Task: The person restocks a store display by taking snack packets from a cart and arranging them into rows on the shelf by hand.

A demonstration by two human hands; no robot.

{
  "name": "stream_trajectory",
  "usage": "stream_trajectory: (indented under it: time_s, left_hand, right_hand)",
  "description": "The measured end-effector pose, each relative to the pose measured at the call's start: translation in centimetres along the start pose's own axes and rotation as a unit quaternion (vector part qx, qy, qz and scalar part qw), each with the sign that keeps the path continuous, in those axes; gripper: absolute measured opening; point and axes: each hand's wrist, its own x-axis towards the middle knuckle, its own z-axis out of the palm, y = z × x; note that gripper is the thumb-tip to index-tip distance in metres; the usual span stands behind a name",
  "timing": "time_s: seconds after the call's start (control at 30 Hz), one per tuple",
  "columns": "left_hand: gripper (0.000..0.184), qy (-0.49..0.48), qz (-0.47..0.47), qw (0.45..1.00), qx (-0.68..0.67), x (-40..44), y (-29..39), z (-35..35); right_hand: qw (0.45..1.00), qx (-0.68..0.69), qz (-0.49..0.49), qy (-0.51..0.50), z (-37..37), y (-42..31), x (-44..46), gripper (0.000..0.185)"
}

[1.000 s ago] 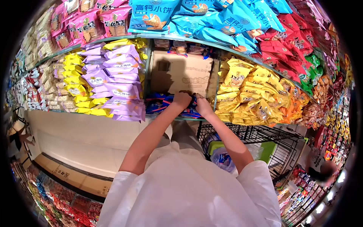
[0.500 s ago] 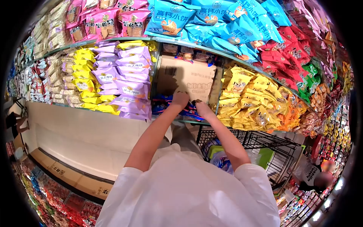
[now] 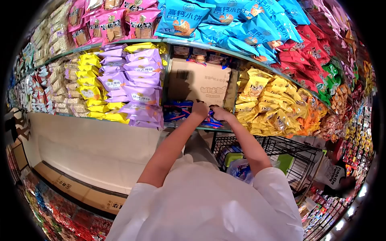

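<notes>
Both hands are down in a shelf compartment among dark blue snack packets [image 3: 177, 111] that lie in a row along its front. My left hand [image 3: 199, 109] has its fingers curled round a packet in the middle of the row. Close beside it on the right, my right hand [image 3: 219, 113] pinches at a packet, its fingertips almost meeting the left hand. Most of what they grip is hidden beneath the fingers. Behind the hands a brown cardboard box [image 3: 197, 80] fills the compartment, with more packets [image 3: 199, 55] beyond it.
Purple packets [image 3: 140, 80] and yellow packets [image 3: 89, 76] are stacked to the left. Golden packets [image 3: 267, 100] heap up on the right. Blue bags [image 3: 225, 26] sit on the upper shelf. A black wire cart [image 3: 277, 150] holding bags stands at my right; another person [image 3: 331, 176] is beyond it.
My left hand has shifted a little to the right, closer to my right hand. The right hand has also moved slightly right. The cardboard box stays in place.
</notes>
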Motion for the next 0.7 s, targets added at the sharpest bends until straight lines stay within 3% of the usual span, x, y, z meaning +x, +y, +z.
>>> stream_trajectory:
  time_s: [0.03,0.17,0.3,0.37,0.4,0.47,0.5,0.6,0.67,0.7]
  left_hand:
    - [0.023,-0.002,-0.009,1.0,-0.016,0.1,-0.2,-0.2]
    - [0.027,-0.002,-0.014,1.0,-0.027,0.4,-0.2,0.6]
    - [0.025,-0.021,-0.003,0.999,-0.025,0.0,-0.7,-0.4]
    - [0.018,0.014,0.021,0.999,-0.041,-0.5,-0.9,-1.0]
    - [0.018,0.009,0.03,0.999,-0.033,-1.1,-0.9,-1.8]
    - [0.016,0.181,0.041,0.97,-0.159,-2.6,-0.7,-4.1]
    - [0.016,0.173,0.051,0.971,-0.154,-3.6,-0.4,-5.1]
    - [0.021,0.288,0.094,0.921,-0.244,-6.6,0.6,-7.6]
    - [0.017,0.349,0.138,0.877,-0.299,-8.3,1.1,-7.2]
    - [0.015,0.335,0.135,0.872,-0.331,-9.6,1.8,-7.6]
  right_hand:
    - [1.0,0.008,0.007,-0.011,-0.2,0.0,0.0,0.04]
    - [0.989,-0.081,0.062,0.111,1.3,-0.9,-1.8,0.025]
    - [0.959,-0.207,-0.063,0.182,2.3,0.8,-0.3,0.021]
    - [0.961,-0.195,-0.066,0.184,2.2,1.0,-0.3,0.027]
    - [0.965,-0.161,-0.085,0.188,2.1,1.1,-0.6,0.033]
    - [0.958,-0.071,-0.108,0.256,1.7,0.3,-2.3,0.056]
    - [0.95,0.035,-0.1,0.294,1.0,-1.1,-4.2,0.057]
    - [0.881,0.263,-0.121,0.373,-0.7,-5.4,-13.5,0.04]
    - [0.823,0.327,-0.018,0.464,0.5,-6.3,-20.4,0.028]
    - [0.759,0.317,0.013,0.569,2.7,-5.3,-22.7,0.021]
